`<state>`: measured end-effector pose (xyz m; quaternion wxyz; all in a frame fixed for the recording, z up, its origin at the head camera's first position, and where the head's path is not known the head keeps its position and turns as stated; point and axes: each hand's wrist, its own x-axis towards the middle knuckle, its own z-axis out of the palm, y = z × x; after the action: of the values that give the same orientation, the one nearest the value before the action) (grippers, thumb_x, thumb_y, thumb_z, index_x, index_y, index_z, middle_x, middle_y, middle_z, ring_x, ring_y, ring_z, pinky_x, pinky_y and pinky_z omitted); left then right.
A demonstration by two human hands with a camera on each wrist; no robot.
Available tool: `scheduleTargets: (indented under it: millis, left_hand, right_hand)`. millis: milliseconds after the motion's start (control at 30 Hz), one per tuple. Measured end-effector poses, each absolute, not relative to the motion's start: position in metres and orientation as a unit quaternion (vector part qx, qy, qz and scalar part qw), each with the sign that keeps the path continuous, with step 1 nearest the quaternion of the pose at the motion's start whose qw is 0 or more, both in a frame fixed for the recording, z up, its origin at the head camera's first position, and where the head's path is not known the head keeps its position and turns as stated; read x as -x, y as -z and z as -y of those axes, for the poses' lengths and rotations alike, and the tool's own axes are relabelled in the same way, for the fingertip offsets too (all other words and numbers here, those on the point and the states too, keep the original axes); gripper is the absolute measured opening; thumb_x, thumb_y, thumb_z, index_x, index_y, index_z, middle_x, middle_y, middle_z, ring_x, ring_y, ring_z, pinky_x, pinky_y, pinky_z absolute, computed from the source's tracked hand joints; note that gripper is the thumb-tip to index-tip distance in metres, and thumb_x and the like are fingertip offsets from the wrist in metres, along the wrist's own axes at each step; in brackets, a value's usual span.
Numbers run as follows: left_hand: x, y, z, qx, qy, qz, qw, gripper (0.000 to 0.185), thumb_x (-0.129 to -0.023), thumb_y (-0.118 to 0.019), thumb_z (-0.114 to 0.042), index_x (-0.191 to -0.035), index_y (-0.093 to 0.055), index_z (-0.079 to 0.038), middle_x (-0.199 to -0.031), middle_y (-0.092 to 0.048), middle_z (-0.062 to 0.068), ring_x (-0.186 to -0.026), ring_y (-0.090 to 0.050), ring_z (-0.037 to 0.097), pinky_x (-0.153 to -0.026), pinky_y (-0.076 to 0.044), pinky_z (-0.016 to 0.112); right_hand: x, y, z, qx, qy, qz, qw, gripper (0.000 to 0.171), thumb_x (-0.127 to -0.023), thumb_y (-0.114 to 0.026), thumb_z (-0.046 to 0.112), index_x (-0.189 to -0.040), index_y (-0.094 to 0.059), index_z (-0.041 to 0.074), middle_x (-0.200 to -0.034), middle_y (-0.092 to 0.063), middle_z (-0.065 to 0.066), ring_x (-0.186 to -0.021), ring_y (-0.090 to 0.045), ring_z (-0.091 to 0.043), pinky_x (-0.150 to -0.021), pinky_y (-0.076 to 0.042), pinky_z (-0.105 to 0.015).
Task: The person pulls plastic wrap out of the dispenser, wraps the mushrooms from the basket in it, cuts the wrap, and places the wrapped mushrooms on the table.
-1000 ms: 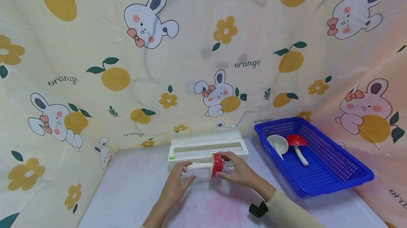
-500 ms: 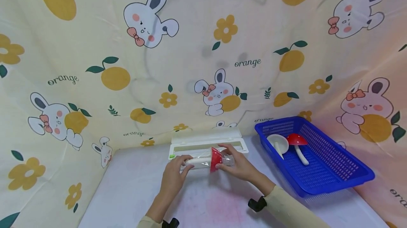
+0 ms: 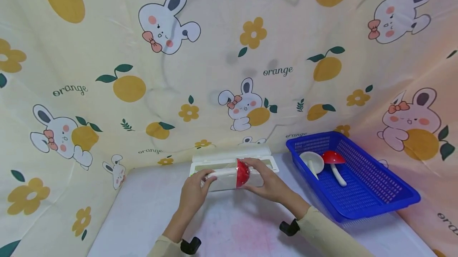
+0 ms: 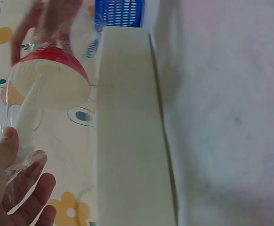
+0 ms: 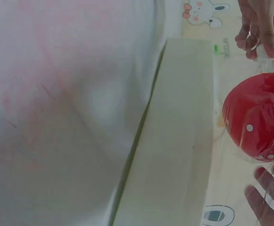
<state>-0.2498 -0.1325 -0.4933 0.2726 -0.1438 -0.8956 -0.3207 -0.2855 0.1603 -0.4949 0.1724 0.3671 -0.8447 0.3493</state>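
Toy mushroom [image 3: 236, 174] with red white-dotted cap and pale stem, sheathed in clear film, held sideways above white dispenser box [image 3: 232, 160], left hand [image 3: 193, 189] pinching stem end, right hand [image 3: 270, 183] cupping cap.

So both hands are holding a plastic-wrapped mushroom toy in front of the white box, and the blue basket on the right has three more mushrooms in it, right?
Not quite: the blue basket holds two mushrooms, one white and one red, as the head view shows. The rest stands: the left hand and right hand hold the wrapped mushroom toy in front of the white box.
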Motion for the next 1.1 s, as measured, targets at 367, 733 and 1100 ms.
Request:
scheduleTargets:
  millis: [367,733,1100]
  left_hand:
    - [0.255,0.47,0.134,0.148,0.366,0.887,0.241,0.022,-0.1,-0.077,-0.031,-0.116,-0.08,-0.016,-0.091,-0.076,-0.002,-0.083,-0.067,0.016,-0.069,-0.052,0.035]
    - [0.256,0.44,0.132,0.125,0.412,0.877,0.215,0.024,-0.101,-0.075,-0.028,-0.119,-0.079,-0.014,-0.096,-0.078,-0.003,-0.091,-0.069,0.02,-0.077,-0.053,0.039]
    - [0.259,0.421,0.13,0.123,0.448,0.859,0.215,0.027,-0.104,-0.072,-0.029,-0.123,-0.078,-0.011,-0.103,-0.081,-0.002,-0.102,-0.073,0.025,-0.091,-0.058,0.05]
  right_hand:
    - [0.292,0.479,-0.155,-0.338,-0.385,0.851,0.117,0.093,-0.087,-0.092,0.017,-0.163,-0.04,0.029,-0.158,-0.054,-0.004,-0.126,-0.066,-0.026,-0.099,-0.061,-0.042]
    - [0.301,0.457,-0.148,-0.344,-0.386,0.841,0.161,0.088,-0.091,-0.088,0.014,-0.163,-0.041,0.029,-0.156,-0.056,-0.006,-0.132,-0.064,-0.03,-0.1,-0.06,-0.044]
    - [0.308,0.438,-0.145,-0.345,-0.39,0.833,0.185,0.094,-0.088,-0.089,0.008,-0.164,-0.039,0.033,-0.158,-0.054,-0.003,-0.138,-0.061,-0.03,-0.104,-0.058,-0.049]
